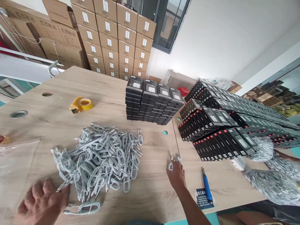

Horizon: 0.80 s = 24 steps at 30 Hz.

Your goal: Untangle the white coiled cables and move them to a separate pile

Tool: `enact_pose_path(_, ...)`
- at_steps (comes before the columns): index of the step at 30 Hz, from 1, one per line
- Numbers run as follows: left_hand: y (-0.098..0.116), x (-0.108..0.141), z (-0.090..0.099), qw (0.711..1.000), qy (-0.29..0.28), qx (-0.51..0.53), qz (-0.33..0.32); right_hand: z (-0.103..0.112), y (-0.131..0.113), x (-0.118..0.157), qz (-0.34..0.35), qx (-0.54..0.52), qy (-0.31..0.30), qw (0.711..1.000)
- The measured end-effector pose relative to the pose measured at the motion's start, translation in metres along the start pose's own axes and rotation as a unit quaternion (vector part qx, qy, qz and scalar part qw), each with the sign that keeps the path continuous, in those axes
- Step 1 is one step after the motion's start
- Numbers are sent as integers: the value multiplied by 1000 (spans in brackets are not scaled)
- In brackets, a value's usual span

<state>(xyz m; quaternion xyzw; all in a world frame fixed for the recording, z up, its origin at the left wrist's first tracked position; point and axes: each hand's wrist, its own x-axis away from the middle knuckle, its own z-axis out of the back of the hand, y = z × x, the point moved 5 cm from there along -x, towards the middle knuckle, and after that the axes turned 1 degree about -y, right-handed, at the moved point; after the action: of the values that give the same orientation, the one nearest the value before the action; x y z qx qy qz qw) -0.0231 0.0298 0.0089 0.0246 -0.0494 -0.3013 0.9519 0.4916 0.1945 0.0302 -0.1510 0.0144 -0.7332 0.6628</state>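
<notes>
A large pile of coiled grey-white charging cables (103, 159) covers the table in front of me. My left hand (43, 200) lies palm down at the pile's lower left, holding nothing, its fingers a little apart and its thumb side beside the cables. One coiled cable (90, 207) lies apart at the pile's near edge. To the right of the pile, my right hand (176, 175) is closed around bundled cables (171, 167) above the table, with connector ends poking out past the fingers. How many it holds is hidden.
A yellow tape dispenser (82, 104) sits behind the pile. Black product boxes (152, 100) stand stacked at the back, with rows more (220, 137) at right. A blue pen-like tool (206, 186), bagged cables (272, 184) and another person's arm (287, 156) are at right. A clear plastic bag (16, 168) lies left.
</notes>
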Motion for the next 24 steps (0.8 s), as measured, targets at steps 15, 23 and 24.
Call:
enact_pose_path(15,-13,5,-10,999,33,-36,4,-57,-216,-104,40,-247,-129,960)
enact_pose_path(23,-15,11,-13,999,9,-31,-9,-43,-187,-85,12,-474,-280,835)
enact_pose_path(24,-14,11,-12,999,10,-30,-8,-37,-183,-78,11,-502,-291,814)
